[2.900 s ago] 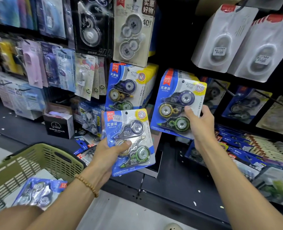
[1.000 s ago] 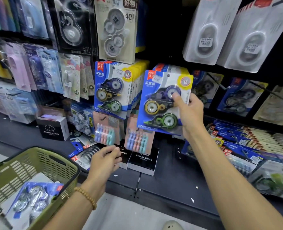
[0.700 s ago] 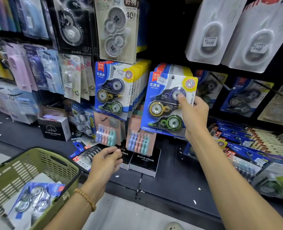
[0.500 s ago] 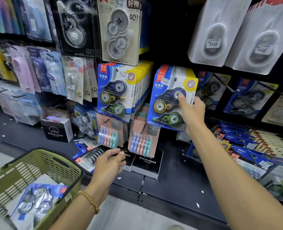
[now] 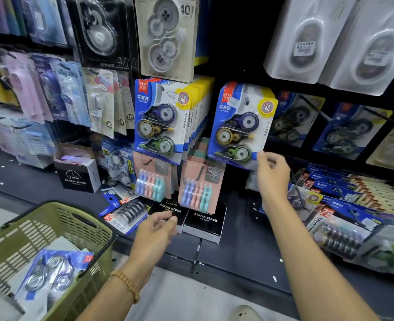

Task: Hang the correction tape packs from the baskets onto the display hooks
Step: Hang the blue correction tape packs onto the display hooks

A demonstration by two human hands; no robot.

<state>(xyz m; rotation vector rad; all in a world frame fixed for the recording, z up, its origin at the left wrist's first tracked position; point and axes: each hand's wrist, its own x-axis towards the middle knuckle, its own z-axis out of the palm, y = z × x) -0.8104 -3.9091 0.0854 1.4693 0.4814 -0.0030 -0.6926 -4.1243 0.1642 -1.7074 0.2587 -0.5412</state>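
Both hands, left hand [image 5: 155,230] and right hand [image 5: 272,174], hold nothing, fingers loosely curled, below hung packs [image 5: 240,126].

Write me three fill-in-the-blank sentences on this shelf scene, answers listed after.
1. The basket is ____ in colour.
2. The front pack on the right hook shows ____ tape dispensers.
3. The bead bracelet is on the ____ wrist.

Answers: green; three; left
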